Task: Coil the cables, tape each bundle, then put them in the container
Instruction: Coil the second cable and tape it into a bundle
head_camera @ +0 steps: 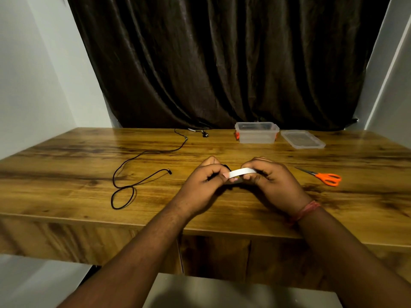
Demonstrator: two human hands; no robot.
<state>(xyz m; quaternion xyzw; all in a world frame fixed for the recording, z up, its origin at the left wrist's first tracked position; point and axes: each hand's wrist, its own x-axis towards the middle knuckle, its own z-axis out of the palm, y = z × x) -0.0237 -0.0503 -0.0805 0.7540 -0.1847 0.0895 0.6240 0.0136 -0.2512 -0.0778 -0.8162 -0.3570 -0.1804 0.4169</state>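
- The wide wood-grain surface (66,165) carries everything; both hands work over its near middle.
- A clear rectangular plastic container (256,132) stands open at the far edge, well apart from the hands and straight beyond them; its flat clear lid (302,139) lies just beside it to the right.
- A long loose black cable (142,154) snakes across the left half, uncoiled; the left hand (200,185) is the nearer one to it.
- A second dark bundle appears to sit behind the left hand's fingers (210,162), mostly hidden; only a black tip shows, so I cannot tell its shape.
- Orange-handled scissors (327,177) lie to the right, nearer the right hand (273,181), blades pointing away to the left.
- A white strip of tape (241,172) spans between the hands, long axis running left to right; both hands pinch it with curled fingers, one at each end.
- Judgement: the next wrap depends on bringing this strip across the hidden bundle.
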